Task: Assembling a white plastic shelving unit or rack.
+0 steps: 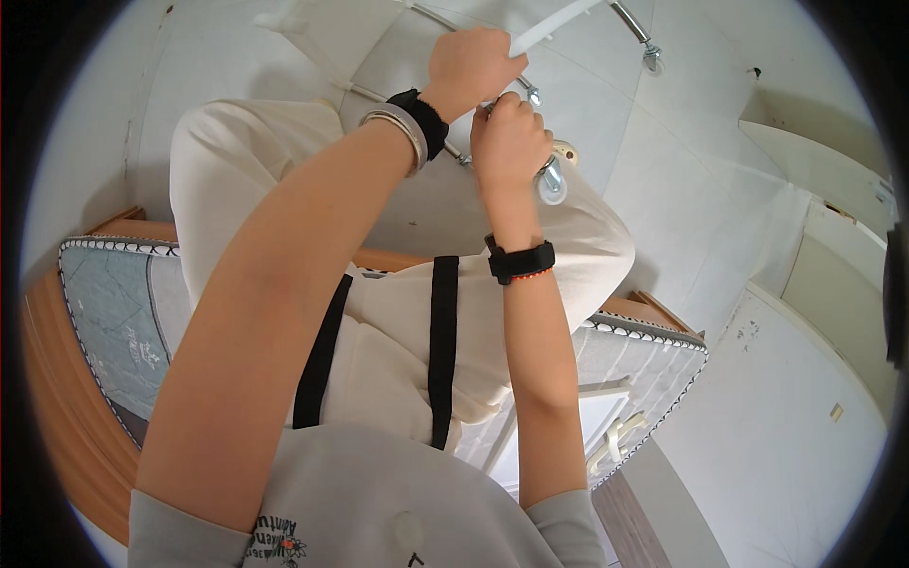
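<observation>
My left hand (473, 68) is closed around a white bar (554, 24) that runs up and to the right out of the picture. Just below it, my right hand (512, 142) is a fist. What sits inside it is mostly hidden; a little dark metal shows at its top. A caster wheel (553, 184) with a metal stem and a cream plastic piece (565, 151) with a hole peek out beside that fist. Metal tubes (371, 93) and another caster (534, 96) lie beyond, near a white panel (341, 38).
I sit with cream-trousered knees (237, 142) apart on a patterned cushion (109, 303) over a wooden seat. A metal leg with a caster (651, 59) is at the upper right. White cabinet parts (805, 151) stand right. White plastic pieces (615, 440) lie by my right elbow.
</observation>
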`<state>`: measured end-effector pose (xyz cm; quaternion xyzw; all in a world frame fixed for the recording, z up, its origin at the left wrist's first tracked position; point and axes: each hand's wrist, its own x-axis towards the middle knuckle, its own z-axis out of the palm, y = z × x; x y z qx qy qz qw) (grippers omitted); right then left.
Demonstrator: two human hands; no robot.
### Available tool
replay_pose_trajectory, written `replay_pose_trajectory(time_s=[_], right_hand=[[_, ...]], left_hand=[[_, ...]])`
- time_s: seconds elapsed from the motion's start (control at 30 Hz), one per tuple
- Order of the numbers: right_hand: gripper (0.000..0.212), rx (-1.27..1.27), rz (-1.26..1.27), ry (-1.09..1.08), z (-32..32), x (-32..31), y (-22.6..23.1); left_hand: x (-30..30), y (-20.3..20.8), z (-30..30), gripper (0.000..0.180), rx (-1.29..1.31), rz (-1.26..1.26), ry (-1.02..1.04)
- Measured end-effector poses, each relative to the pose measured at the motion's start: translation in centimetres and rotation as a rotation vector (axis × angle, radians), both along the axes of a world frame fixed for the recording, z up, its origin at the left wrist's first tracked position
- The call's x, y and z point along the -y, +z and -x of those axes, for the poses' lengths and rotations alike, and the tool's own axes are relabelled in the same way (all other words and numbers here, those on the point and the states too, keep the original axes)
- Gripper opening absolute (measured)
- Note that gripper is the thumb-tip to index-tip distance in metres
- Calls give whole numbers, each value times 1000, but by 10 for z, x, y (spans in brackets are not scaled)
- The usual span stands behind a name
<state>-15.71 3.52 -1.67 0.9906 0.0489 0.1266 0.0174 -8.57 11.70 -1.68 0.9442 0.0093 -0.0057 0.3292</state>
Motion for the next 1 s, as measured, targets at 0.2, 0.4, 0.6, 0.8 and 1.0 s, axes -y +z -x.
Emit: replay_pose_trajectory(time_s=[0.2,0.4,0.6,0.8,1.0], right_hand=[[17,-275,-137,-34,-6,5,9],[18,-310,-142,-43,-9,7,7],[19,-431,-205,-7,-18,11,9],[23,-635,-310,-7,-31,18,11],[29,-871,-441,17,-44,27,6]], left_hand=[[1,0,1,26,-37,-18,-1],[1,3,2,26,-77,-6,5],[-2,4,2,26,-66,-19,4],[-3,0,0,26,-62,-43,-14],[-2,-3,-1,26,2,-33,-22]])
